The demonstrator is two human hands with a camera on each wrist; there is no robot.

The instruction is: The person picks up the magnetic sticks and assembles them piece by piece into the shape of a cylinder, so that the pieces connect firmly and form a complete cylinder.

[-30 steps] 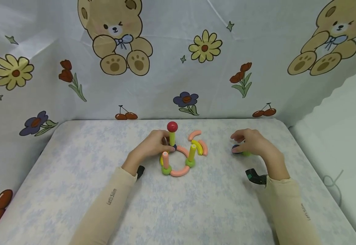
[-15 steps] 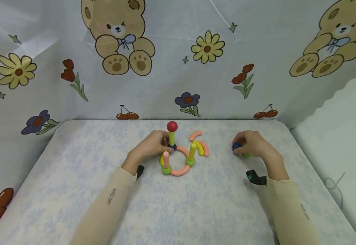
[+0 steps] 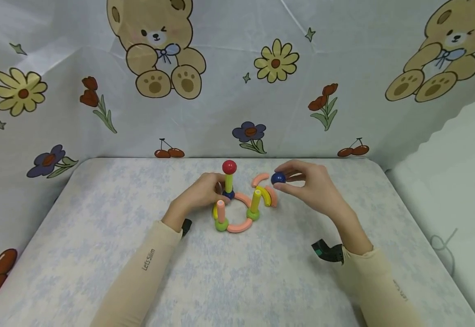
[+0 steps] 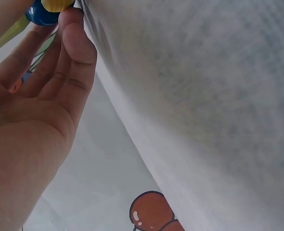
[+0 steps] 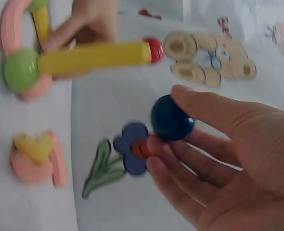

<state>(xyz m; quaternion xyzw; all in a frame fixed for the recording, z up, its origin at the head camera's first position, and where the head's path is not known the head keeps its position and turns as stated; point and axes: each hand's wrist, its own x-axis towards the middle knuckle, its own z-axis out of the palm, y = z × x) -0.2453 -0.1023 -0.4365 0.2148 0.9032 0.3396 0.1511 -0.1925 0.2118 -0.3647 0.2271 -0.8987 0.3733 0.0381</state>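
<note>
My left hand (image 3: 202,193) grips a dark blue ball (image 3: 229,195) at the back left of a ring of toy rods and balls. A yellow-green rod (image 3: 229,183) stands upright on that ball, topped by a red ball (image 3: 229,166). On the ring's green balls stand a pink rod (image 3: 220,211) at the front left and a yellow rod (image 3: 255,201) at the right. Curved pink pieces (image 3: 240,226) join the balls. My right hand (image 3: 313,186) pinches a loose blue ball (image 5: 172,118) between thumb and fingertips, above the table and right of the ring.
Loose curved pieces, a yellow one (image 3: 264,196) and two pink ones (image 3: 260,179), lie right of the ring. Behind the table (image 3: 237,277) hangs a bear-printed cloth (image 3: 217,113). A thin cable (image 3: 446,245) lies off the table's right side.
My right hand has picked up the blue ball at the right and carried it left, towards the ring. My left hand has stayed at the ring's blue ball.
</note>
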